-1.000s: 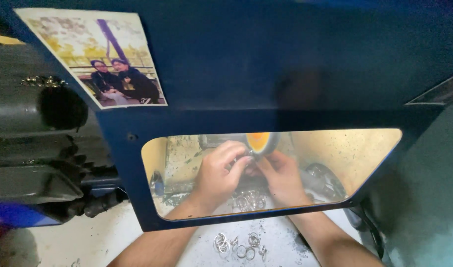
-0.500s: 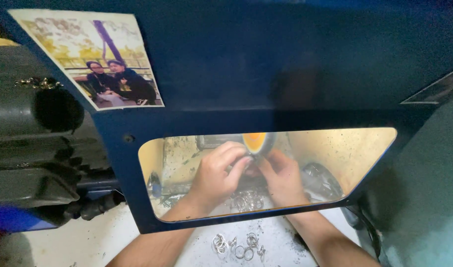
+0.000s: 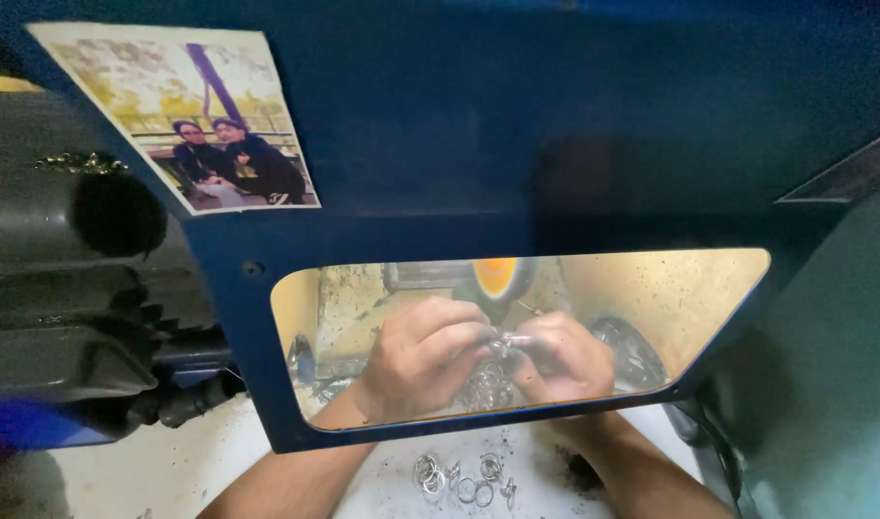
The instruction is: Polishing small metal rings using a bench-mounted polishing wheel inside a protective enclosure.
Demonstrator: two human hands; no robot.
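Through the clear window of a dark blue guard panel [image 3: 459,144] I see both my hands close together. My left hand [image 3: 423,354] and my right hand [image 3: 560,354] pinch a small silver ring [image 3: 502,344] between their fingertips, just below a round yellow-orange wheel [image 3: 498,277]. A bunch of silver rings [image 3: 488,386] hangs or lies under the hands. Several more silver rings [image 3: 464,476] lie on the white surface below the panel, between my forearms.
A photo print of two people [image 3: 190,115] is stuck to the panel's upper left. A black machine housing [image 3: 65,288] stands at the left. A dark cable [image 3: 719,452] runs down at the right. The window's inner walls are yellow and stained.
The view has shifted slightly. My hands stay together at the wheel with only small finger movements.
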